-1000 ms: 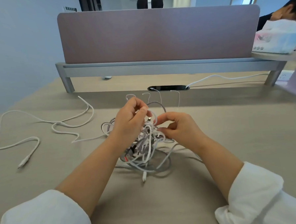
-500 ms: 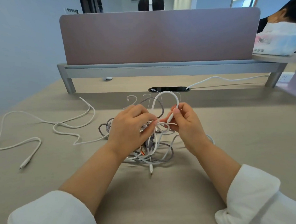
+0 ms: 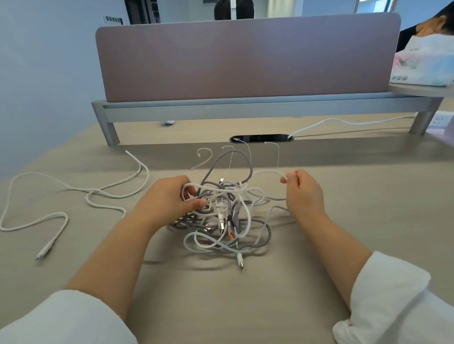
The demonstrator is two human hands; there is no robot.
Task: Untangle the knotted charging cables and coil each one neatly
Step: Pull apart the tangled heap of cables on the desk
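Head view | knotted heap of white and grey braided charging cables (image 3: 223, 216) lies mid-desk between both hands | left hand (image 3: 169, 201) grips the heap's left side | right hand (image 3: 304, 194) pinches a white strand (image 3: 268, 172) running leftward into the heap | bare beige desktop (image 3: 367, 211) to the right gives pulling room

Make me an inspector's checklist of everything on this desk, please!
Surface: beige desk, shaded towards the back.
Job's things: tangle of white and grey cables, knotted, in the middle; one loose white cable lies uncoiled at the left.
Clutter: white packet on a shelf at the right.
Hands: left hand grips the tangle; right hand pinches a white strand drawn out sideways.
Cables: another white cable runs from the desk slot off to the right.
Surroundings: divider panel across the back, people behind it.
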